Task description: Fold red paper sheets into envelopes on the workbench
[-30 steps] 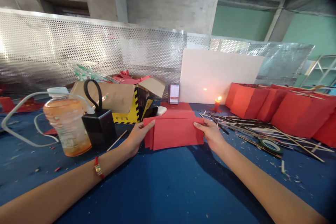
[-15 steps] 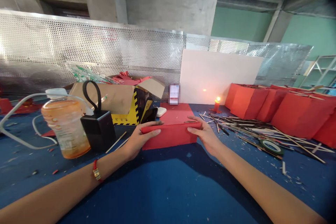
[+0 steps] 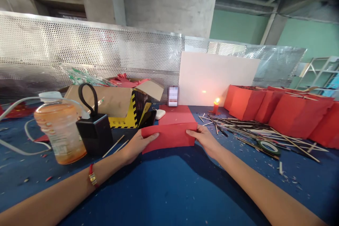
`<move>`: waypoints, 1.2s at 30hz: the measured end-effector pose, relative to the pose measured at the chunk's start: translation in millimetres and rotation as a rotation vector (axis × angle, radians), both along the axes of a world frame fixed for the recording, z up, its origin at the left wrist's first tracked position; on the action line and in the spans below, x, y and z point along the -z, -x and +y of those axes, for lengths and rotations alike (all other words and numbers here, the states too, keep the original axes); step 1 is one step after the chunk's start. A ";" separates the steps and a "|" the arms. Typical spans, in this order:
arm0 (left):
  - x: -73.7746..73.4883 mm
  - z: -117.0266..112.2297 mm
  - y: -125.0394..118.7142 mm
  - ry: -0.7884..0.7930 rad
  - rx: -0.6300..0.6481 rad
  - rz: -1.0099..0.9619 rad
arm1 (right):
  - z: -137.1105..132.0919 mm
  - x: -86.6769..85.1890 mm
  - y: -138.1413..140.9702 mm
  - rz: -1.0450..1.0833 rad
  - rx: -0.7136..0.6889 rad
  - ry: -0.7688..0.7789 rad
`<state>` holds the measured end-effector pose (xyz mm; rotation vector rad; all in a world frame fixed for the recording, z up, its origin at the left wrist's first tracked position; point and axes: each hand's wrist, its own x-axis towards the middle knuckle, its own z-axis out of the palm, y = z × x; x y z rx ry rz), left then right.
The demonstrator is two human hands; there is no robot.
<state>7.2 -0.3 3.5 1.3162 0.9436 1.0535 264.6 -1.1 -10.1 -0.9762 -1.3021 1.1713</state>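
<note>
Between my hands is a sheet of red paper [image 3: 169,137], held upright with its long edge across my view. My left hand [image 3: 136,145] pinches its left end, thumb in front and fingers hidden behind. At the right end my right hand [image 3: 205,139] grips it the same way, thumb on the near face. Behind the held sheet, more red paper [image 3: 177,113] lies flat on the blue table [image 3: 169,194]. A phone [image 3: 173,96] with a lit, blurred screen stands at the far edge of that paper.
On the left stand a bottle [image 3: 62,127], a black power bank [image 3: 94,132] with a cable, and an opened cardboard box [image 3: 106,100]. To the right are a lit red candle [image 3: 216,107], scattered thin sticks [image 3: 243,126], a tape roll [image 3: 268,146] and several red paper lanterns [image 3: 296,113].
The red paper's near face has come more upright and flatter in my hands. My fingers, which showed above its top edge, have gone behind it. The view has shifted slightly.
</note>
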 end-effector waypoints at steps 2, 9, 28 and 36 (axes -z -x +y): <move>0.7 0.6 -0.1 -0.004 -0.021 0.027 | 3.5 0.4 -2.4 -0.053 0.025 -0.015; -3.2 -0.1 -3.1 -0.013 -0.098 0.024 | 2.0 -13.6 -8.5 -0.131 0.066 -0.143; -13.4 6.7 1.8 -0.011 0.045 0.090 | -21.5 -61.2 -121.8 -0.134 0.462 0.013; -13.3 3.7 -3.6 -0.025 0.017 0.094 | -36.7 -48.3 -244.0 -0.927 1.079 0.237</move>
